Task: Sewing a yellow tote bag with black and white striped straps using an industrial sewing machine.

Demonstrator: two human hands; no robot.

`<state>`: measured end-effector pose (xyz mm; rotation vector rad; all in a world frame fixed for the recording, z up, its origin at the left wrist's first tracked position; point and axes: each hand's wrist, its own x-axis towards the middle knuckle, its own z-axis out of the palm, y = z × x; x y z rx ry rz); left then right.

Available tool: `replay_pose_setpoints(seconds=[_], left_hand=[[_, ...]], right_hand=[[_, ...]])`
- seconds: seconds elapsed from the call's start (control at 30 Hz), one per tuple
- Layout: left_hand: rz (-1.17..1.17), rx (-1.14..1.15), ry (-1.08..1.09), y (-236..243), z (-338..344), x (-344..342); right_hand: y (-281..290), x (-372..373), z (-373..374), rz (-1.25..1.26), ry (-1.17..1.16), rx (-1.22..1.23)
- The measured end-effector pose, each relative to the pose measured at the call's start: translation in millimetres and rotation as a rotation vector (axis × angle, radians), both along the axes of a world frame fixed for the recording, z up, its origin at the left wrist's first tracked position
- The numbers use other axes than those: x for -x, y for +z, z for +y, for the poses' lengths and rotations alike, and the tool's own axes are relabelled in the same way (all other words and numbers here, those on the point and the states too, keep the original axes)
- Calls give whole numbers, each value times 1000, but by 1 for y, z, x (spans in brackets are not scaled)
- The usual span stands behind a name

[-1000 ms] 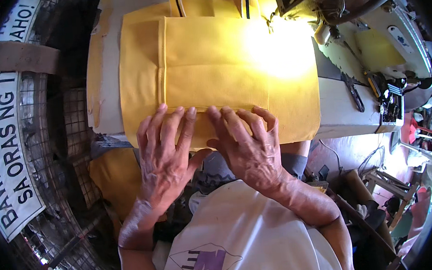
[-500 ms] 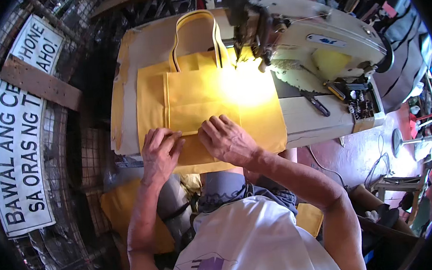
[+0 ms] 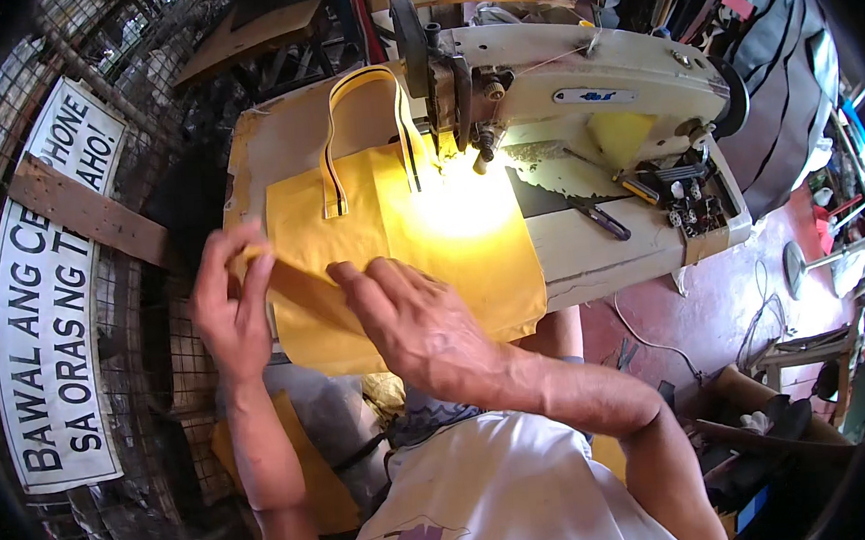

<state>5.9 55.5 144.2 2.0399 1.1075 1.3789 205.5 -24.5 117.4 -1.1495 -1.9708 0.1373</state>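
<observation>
A yellow fabric bag panel (image 3: 493, 276) lies on the sewing machine's bed, with a looped yellow strap handle (image 3: 329, 162) edged in dark stripes at its far side. Over its near left part, a smaller yellow fabric piece (image 3: 303, 284) is lifted and tilted between my hands. My left hand (image 3: 235, 309), slightly blurred, pinches this piece's corner beyond the panel's left edge. Curled over the piece's other end is my right hand (image 3: 421, 321), its fingers closed and partly hiding the cloth.
The sewing machine (image 3: 599, 73) stands across the far side, its lamp glaring on the cloth. Thread snips (image 3: 602, 220) lie to the right, beside a tray of small metal parts (image 3: 694, 202). A wire mesh wall with a white sign (image 3: 48, 297) is at the left.
The smaller fabric piece has come up off the bag panel, baring the handle's lower ends. My left hand has moved left and up, my right hand slightly left and nearer. The view has shifted.
</observation>
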Motion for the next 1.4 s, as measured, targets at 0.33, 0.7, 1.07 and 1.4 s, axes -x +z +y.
replay_pose_setpoints(seconds=[0.33, 0.7, 1.07, 1.4], left_hand=[[311, 268, -374, -109, 102, -153], [408, 59, -257, -128, 100, -141], [484, 219, -411, -101, 105, -140], [431, 297, -378, -107, 106, -141]], right_hand=[[-95, -46, 22, 4, -510, 266], [-100, -52, 25, 31, -482, 224], [-97, -57, 20, 47, -372, 225], [-90, -56, 18, 30, -348, 285]])
